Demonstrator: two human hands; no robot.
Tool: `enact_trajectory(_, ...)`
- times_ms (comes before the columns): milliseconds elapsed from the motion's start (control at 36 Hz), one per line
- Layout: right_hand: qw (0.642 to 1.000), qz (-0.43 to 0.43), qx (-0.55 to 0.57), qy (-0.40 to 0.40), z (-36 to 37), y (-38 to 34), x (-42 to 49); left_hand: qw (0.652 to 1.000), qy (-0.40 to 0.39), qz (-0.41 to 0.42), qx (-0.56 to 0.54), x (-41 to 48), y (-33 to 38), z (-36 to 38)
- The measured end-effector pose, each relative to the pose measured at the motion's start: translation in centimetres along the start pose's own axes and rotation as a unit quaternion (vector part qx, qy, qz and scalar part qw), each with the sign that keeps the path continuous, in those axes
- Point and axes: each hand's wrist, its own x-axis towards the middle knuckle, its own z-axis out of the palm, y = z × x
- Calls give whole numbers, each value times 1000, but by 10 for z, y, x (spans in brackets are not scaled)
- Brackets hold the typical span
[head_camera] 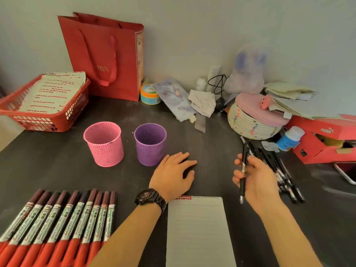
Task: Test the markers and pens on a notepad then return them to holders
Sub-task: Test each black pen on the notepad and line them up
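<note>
My right hand [254, 180] grips a black pen [243, 170], upright, tip down, above the counter [57, 166]. My left hand [173, 174] lies flat on the counter with fingers relaxed, holding nothing, and a black watch [150, 197] on the wrist. The notepad [198, 232] lies between my forearms, page blank. A purple holder [150, 145] is just beside the left hand, with a pink holder [104, 144] to its left; both are upright. A row of red markers [57, 224] lies near left. A pile of black pens [279, 170] is behind the right hand. Clutter to the right: woven basket [252, 122] with pink lid, blue-white bottle [290, 138], red shoebox [323, 143]. Far left is a red basket [48, 110] of papers, with a red bag [107, 58] against the wall [192, 26]. The counter is dark and the wall plain and pale.
</note>
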Motion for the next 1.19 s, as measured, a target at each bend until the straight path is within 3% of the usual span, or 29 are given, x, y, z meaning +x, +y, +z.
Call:
enact_trajectory(111,981,93,157,-58,-16,12,-60,1000,1,1,2,1,-2,2)
enact_trajectory(278,950,160,261,-67,-22,37,-106,1000,-17,2,-3,2,-3,-2)
enact_trajectory(444,937,163,307,-41,-24,44,-122,998,-21,-28,-54,0,-1,-12)
enact_trajectory(639,924,86,363,-82,-37,35,-123,981,-7,-84,-175,-38,19,-29)
enact_trajectory(833,954,55,282,-85,-27,30,-87,979,79,-141,-122,-109,44,-11)
enact_trajectory(1000,992,36,99,-68,-3,40,-56,993,56,-104,-29,-128,47,-1)
enact_trajectory(1194,985,-134,-107,-20,13,66,-38,995,55,-86,-19,-129,47,-4)
